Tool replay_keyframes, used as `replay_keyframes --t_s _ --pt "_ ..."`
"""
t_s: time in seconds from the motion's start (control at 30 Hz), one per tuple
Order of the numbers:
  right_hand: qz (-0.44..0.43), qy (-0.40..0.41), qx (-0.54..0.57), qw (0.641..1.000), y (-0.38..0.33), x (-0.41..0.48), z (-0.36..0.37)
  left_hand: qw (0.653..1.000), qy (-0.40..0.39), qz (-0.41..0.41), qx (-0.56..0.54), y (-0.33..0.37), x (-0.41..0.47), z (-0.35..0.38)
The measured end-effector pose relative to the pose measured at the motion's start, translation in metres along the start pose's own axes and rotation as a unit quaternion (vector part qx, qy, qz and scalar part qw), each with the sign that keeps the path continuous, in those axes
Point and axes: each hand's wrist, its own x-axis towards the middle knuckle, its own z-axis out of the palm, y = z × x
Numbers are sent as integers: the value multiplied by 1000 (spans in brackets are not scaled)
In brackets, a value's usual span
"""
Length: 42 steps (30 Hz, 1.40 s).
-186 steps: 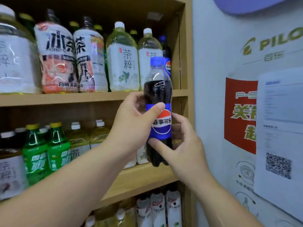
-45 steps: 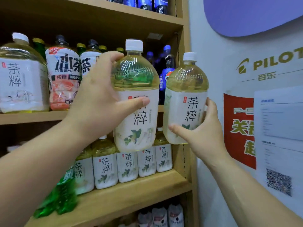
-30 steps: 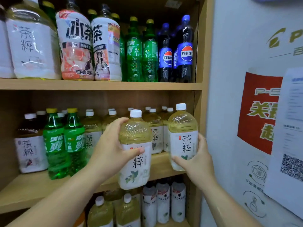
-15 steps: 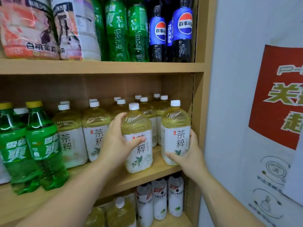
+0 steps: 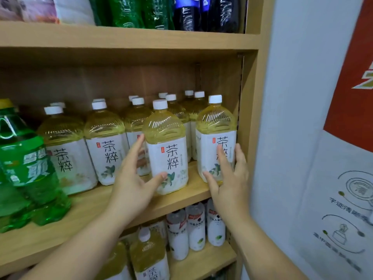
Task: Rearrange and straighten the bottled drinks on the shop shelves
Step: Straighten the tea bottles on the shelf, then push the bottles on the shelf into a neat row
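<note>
Steadying the centre tea bottle and the end tea bottle upright on the shelf front, labels outward to match the row, we rest our left hand and right hand against them, fingers straight, unclamped.

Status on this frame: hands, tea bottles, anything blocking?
Left hand open, touching front white-capped yellow tea bottle. Right hand open, flat on rightmost tea bottle. Both upright on wooden shelf. Nothing blocking.
</note>
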Motion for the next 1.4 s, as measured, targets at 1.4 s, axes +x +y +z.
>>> replay_keyframes --t_s 1.4 --pt "105 -154 44 981 -32 28 -22 994 -96 -1 51 25 25 7"
